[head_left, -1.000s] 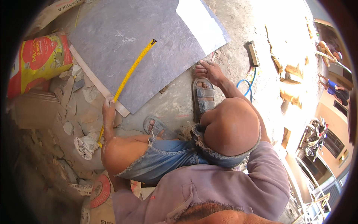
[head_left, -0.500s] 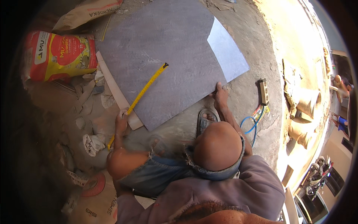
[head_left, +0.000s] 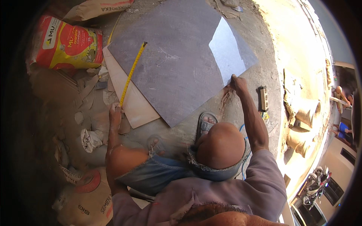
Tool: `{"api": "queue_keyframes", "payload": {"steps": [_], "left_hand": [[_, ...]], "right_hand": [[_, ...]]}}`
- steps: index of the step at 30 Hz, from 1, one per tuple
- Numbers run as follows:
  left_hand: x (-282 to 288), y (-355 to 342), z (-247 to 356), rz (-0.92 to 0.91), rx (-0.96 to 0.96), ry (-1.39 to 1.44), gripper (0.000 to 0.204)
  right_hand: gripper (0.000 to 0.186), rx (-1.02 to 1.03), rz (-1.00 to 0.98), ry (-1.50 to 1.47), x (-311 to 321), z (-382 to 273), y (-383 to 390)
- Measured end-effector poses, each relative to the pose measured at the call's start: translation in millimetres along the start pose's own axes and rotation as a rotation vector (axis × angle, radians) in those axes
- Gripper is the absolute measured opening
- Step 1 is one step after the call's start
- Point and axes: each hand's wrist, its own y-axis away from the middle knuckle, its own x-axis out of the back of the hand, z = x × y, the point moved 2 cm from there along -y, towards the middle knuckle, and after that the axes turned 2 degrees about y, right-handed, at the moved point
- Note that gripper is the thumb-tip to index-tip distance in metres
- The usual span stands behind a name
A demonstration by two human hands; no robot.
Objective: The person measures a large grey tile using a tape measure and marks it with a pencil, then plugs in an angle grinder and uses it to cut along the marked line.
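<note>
My left hand [head_left: 115, 113] is closed on a yellow tape measure [head_left: 130, 77]. The tape's extended blade slants up across a light beige tile [head_left: 130, 107] and onto a large grey tile [head_left: 173, 71], its black end lying over the grey surface. The grey tile overlaps the beige one, which shows along its lower left side. At the grey tile's right edge, beside a bright patch of sunlight, my right hand [head_left: 238, 83] grips the rim with its fingers partly hidden.
A red and yellow bag [head_left: 69, 43] stands at the left, above broken tile pieces [head_left: 88, 92]. Paper sacks lie at the top left and lower left [head_left: 88, 199]. A power strip [head_left: 263, 98] with a blue cable rests on the right. My sandalled foot [head_left: 206, 124] is below the tile.
The grey tile has shifted right with my right hand, uncovering more of the beige tile. My left hand and the tape's end have moved left and up.
</note>
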Motion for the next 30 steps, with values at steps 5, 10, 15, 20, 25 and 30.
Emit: {"api": "queue_keyframes", "payload": {"steps": [5,10,15,20,25,30], "left_hand": [[-1,-8,-6,0.013,0.011,0.148,0.022],[-11,-6,6,-0.036,0.026,0.131,0.021],[-8,-4,8,-0.052,0.021,0.142,0.019],[-28,-9,12,-0.081,0.038,0.171,0.019],[-26,-15,2,-0.098,0.043,0.1,0.022],[-54,-22,11,-0.134,0.039,0.116,0.023]], "right_hand": [[0.033,0.043,-0.049,0.217,13,-17,-13],[0.036,0.041,-0.196,0.145,22,-13,-11],[0.037,0.021,-0.192,0.186,-1,0,23],[0.031,-0.024,-0.199,0.106,-9,18,36],[0.031,-0.028,-0.234,0.154,-23,9,39],[0.033,0.105,-0.172,0.49,26,2,21]]}}
